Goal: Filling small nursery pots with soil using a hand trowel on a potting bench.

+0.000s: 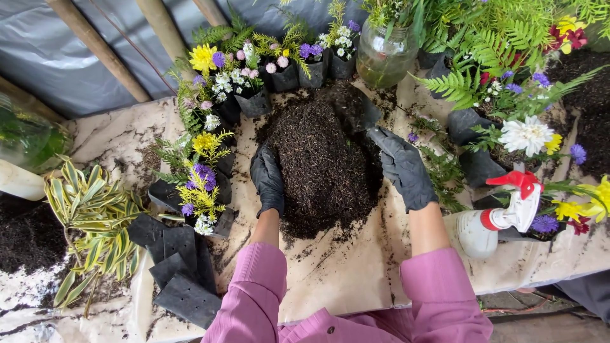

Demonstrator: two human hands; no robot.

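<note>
Head view, the heap: a dark mound of soil point(321, 162) sits in the middle of the paper-covered table point(356, 273), loose crumbs scattered around its foot.
Left hand: the left hand point(267, 180), in a black glove, lies flat against the heap's flank at nine o'clock, fingers spread and slack, gripping nothing that I can see.
Right hand: the right hand point(405, 168), also gloved, is clenched around the handle of a dark trowel point(357, 109), at three o'clock from the heap.
Trowel blade: it points toward eleven o'clock from that hand and rests on the top of the soil, at the heap's one o'clock edge.
Sleeves: pink sleeves point(254, 298) come up from six o'clock, forearms bare between cuff and glove.
Spray bottle: a white spray bottle point(492, 219) with a red trigger stands at four o'clock from the heap, just beside the right forearm.
Grow bags: flat black grow bags point(181, 279) lie stacked at seven o'clock, near the left elbow.
Filled bags: black bags with yellow, purple and white flowers point(203, 159) curve from nine o'clock round to twelve.
Jar: a glass jar point(384, 54) with greenery stands at one o'clock.
Ferns: ferns point(489, 57) and more flowers crowd two o'clock.
Striped leaves: a striped-leaf cutting point(92, 216) lies well apart at nine o'clock.
</note>
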